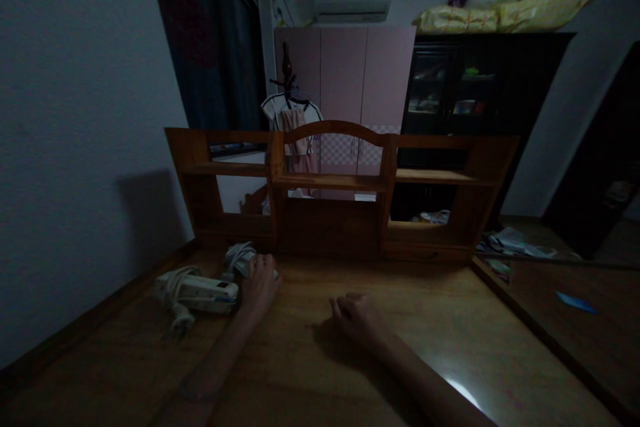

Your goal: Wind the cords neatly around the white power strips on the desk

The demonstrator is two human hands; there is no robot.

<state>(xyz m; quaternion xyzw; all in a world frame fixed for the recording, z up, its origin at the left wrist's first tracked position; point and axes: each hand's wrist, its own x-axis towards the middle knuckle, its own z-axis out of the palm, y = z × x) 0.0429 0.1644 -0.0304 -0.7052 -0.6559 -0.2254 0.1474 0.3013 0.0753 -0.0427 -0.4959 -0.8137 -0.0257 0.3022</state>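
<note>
My left hand is closed over a pale object with a grey-white cord wound round it, at the back left of the wooden tabletop. Most of that object lies under my fingers, so its kind is hidden. Just left of the hand lies a white power strip, its own cable wrapped about one end and the plug resting in front. Over the middle of the tabletop, my right hand has its fingers curled in, with nothing visible in them.
A wooden shelf unit with several compartments stands along the back of the tabletop. The wall borders the left side. A raised wooden edge runs down the right, and beyond it a blue item lies on a lower brown surface.
</note>
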